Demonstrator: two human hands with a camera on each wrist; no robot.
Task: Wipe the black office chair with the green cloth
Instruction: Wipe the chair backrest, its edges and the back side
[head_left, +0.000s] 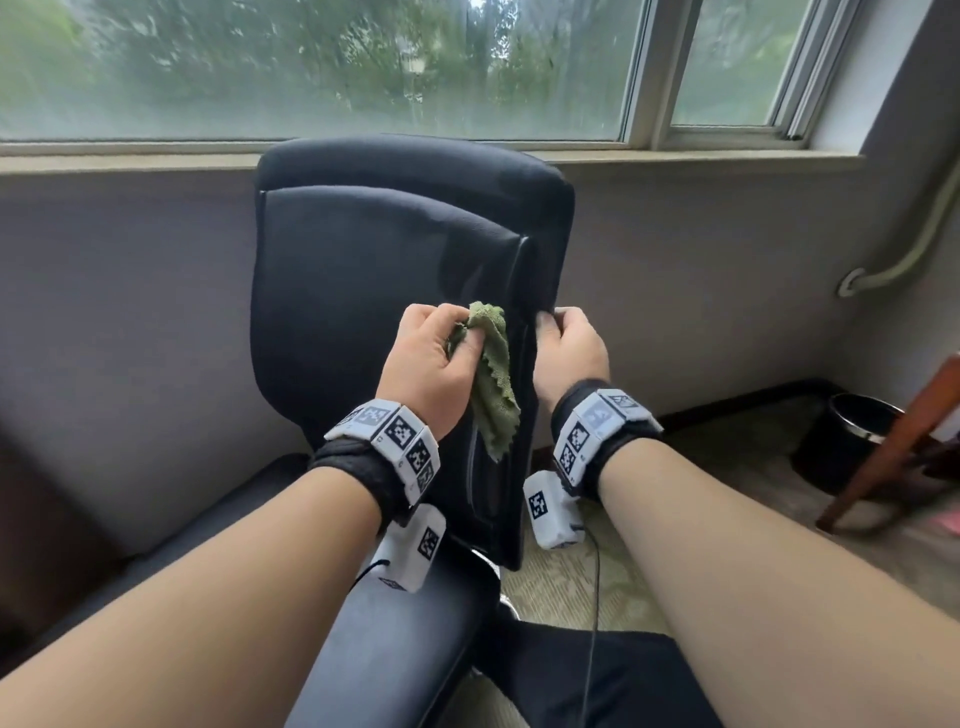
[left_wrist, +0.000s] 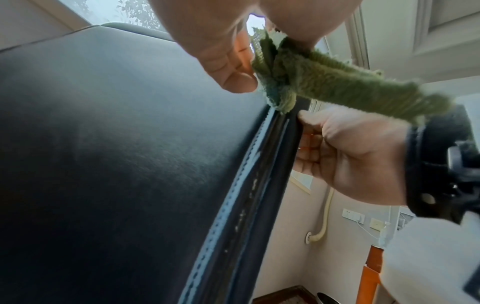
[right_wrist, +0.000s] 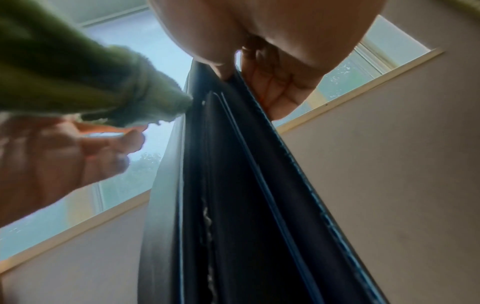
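- Left hand (head_left: 427, 358): fingers curled round a bunched green cloth (head_left: 491, 371), gripping it at its upper end; the loose tail of the cloth hangs below the fingers, over the chair's surface.
- Left wrist view: the bunched tip of the cloth (left_wrist: 283, 92) touches the groove at the side edge of the chair back, just under the left fingers (left_wrist: 233, 67).
- Right hand (head_left: 569, 348): thumb on the near face and fingers behind, pinching the right side edge of the chair back (head_left: 374, 291), level with the left fingers and just beside the cloth.
- Right wrist view: the right fingers (right_wrist: 278, 88) curl round the thin black edge panel (right_wrist: 254, 144), the thumb pressing its other face; pale crumbs lie in the seam (right_wrist: 207, 216) below the fingers.
- Black office chair: its tall back stands upright directly beyond both hands, its padded top above the fingers; an armrest (head_left: 405, 639) passes beneath the left forearm.
- Both wrists carry black straps with white blocks bearing printed square patterns (head_left: 395, 436).
- Farther out: a window (head_left: 322, 67) and its sill (head_left: 701, 156) behind the chair top; a pale pipe (head_left: 914, 249) on the wall to the right of the right fingers; a dark round bin (head_left: 852, 436) and a reddish wooden leg (head_left: 893, 447) on the carpeted floor (head_left: 582, 582) farther right.
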